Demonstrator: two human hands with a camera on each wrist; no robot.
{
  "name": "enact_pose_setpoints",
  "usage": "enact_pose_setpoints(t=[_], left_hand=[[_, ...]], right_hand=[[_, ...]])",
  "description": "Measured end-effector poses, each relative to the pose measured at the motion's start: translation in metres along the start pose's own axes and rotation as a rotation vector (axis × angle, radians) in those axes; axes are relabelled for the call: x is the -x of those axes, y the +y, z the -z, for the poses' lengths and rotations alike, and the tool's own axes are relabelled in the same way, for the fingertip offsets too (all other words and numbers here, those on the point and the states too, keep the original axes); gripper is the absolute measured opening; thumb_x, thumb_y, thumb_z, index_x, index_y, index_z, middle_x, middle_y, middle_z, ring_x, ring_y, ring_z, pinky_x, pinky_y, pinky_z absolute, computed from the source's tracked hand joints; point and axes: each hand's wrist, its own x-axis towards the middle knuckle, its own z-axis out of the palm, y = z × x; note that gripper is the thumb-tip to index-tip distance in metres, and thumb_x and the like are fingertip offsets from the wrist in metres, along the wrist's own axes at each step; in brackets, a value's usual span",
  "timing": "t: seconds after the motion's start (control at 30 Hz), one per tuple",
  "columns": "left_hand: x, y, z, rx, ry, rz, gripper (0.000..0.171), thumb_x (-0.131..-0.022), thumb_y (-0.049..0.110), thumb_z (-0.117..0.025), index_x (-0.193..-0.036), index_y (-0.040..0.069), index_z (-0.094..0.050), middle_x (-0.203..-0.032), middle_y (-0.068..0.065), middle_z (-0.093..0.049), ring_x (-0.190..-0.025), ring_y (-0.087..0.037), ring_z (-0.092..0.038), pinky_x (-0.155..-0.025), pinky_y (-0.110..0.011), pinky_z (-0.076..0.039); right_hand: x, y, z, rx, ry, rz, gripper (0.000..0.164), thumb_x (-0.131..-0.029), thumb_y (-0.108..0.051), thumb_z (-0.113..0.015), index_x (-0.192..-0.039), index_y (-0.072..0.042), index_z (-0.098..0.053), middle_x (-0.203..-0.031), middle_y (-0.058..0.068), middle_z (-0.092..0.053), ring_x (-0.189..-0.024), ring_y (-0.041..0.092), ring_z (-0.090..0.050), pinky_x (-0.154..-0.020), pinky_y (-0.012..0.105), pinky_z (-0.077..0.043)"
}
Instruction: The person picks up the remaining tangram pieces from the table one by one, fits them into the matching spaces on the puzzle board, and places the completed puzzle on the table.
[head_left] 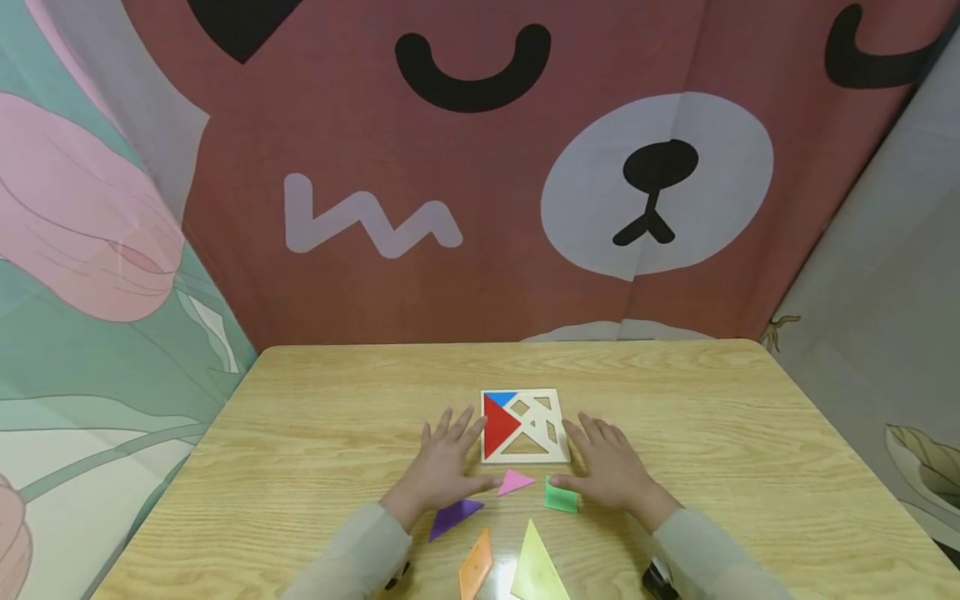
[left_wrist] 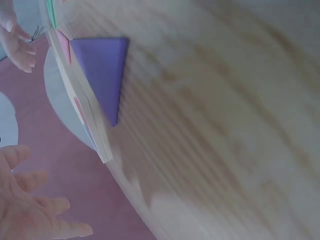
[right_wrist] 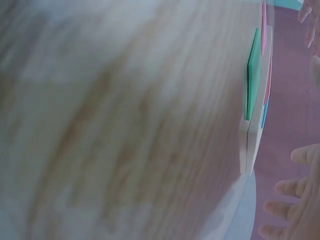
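A pale wooden tangram board (head_left: 525,458) lies between my hands, with a red triangle (head_left: 499,427) and a blue triangle (head_left: 499,398) in its left side. My left hand (head_left: 441,468), fingers spread, has its fingertips at the board's left edge and its thumb near a pink triangle (head_left: 516,482). On the other side my right hand (head_left: 611,467) has loosely straight fingers beside the right edge; its thumb overlaps the corner of a green four-sided piece (head_left: 561,498). A purple triangle (left_wrist: 104,75) lies below my left wrist. Neither hand grips anything.
Nearer the front of the wooden table (head_left: 337,392) lie an orange four-sided piece (head_left: 476,567) and a yellow triangle (head_left: 537,568). Behind the table hangs a cloth (head_left: 487,300) with a printed bear face. Patterned cloths also hang at both sides.
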Motion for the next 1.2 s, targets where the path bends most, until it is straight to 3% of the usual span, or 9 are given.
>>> enact_pose_setpoints(t=[0.4,0.77,1.2], left_hand=[[-0.002,-0.001,-0.005,0.075,-0.042,0.010,0.083,-0.073,0.058,-0.052,-0.136,0.011,-0.028,-0.141,-0.012,-0.017,-0.125,-0.040,-0.010,-0.096,-0.057,-0.010],[-0.007,-0.002,-0.008,0.081,-0.055,0.001,0.082,-0.073,0.057,-0.053,-0.135,0.010,-0.028,-0.140,-0.013,-0.018,-0.124,-0.040,-0.014,-0.098,-0.054,-0.013],[-0.014,-0.003,-0.011,0.070,-0.106,-0.008,0.078,-0.075,0.055,-0.053,-0.135,0.011,-0.030,-0.138,-0.014,-0.025,-0.123,-0.040,-0.018,-0.097,-0.053,-0.017]], right_hand=[[-0.006,-0.001,-0.003,-0.030,-0.058,-0.014,0.084,-0.073,-0.061,-0.049,-0.132,-0.003,-0.032,-0.132,0.020,-0.032,-0.118,0.039,-0.029,-0.096,0.052,-0.020],[-0.006,0.000,-0.005,-0.060,-0.184,-0.066,0.087,-0.072,-0.064,-0.045,-0.133,-0.004,-0.032,-0.133,0.019,-0.032,-0.118,0.039,-0.028,-0.095,0.053,-0.019],[-0.009,-0.001,-0.003,-0.090,-0.228,-0.061,0.083,-0.074,-0.062,-0.047,-0.131,-0.004,-0.036,-0.132,0.017,-0.034,-0.119,0.038,-0.029,-0.095,0.052,-0.020]])
